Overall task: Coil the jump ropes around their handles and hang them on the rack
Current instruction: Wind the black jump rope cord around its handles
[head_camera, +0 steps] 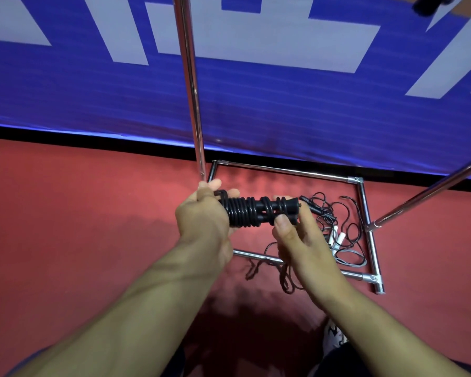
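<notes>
Both hands grip the black jump rope coiled around its paired handles [256,210], left hand [204,216] wrapped round one end, right hand [297,238] pinching the other, above loose tangled ropes [337,235] inside the chrome tube rack base [365,208] on red floor [79,213].

Black coiled jump rope [252,211], horizontal.

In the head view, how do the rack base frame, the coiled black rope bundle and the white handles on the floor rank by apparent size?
1. Rack base frame
2. Coiled black rope bundle, nearer the camera, so flattered
3. White handles
</notes>
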The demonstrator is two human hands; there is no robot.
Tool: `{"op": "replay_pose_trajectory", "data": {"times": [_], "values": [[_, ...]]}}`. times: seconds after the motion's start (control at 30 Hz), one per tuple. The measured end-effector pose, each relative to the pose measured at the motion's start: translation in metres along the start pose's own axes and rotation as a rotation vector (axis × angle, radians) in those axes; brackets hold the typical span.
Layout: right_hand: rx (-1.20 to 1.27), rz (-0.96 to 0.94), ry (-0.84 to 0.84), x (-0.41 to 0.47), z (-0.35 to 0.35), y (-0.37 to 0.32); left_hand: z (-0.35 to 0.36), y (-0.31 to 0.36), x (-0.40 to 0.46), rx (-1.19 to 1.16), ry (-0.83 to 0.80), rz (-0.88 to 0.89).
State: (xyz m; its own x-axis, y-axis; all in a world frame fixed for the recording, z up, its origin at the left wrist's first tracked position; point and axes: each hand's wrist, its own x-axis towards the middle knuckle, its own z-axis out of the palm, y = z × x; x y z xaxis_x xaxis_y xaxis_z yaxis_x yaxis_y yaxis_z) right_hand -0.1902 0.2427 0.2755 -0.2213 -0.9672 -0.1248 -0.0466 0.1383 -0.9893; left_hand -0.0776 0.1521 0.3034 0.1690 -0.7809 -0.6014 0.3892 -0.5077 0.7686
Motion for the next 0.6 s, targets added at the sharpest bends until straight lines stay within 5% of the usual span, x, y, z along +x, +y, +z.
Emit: {"op": "replay_pose_trajectory", "data": {"times": [0.17,0.43,0.6], "values": [[0.166,0.037,0.052,-0.001,0.008,-0.001,0.001,-0.002,-0.004,-0.010,-0.042,-0.068],[0.310,0.152,0.177,-0.003,0.013,-0.011,0.002,-0.005,-0.019,0.162,-0.088,0.445],[0.307,0.078,0.134,0.000,0.010,-0.013,0.005,0.000,-0.015,0.123,-0.095,0.393]]}}
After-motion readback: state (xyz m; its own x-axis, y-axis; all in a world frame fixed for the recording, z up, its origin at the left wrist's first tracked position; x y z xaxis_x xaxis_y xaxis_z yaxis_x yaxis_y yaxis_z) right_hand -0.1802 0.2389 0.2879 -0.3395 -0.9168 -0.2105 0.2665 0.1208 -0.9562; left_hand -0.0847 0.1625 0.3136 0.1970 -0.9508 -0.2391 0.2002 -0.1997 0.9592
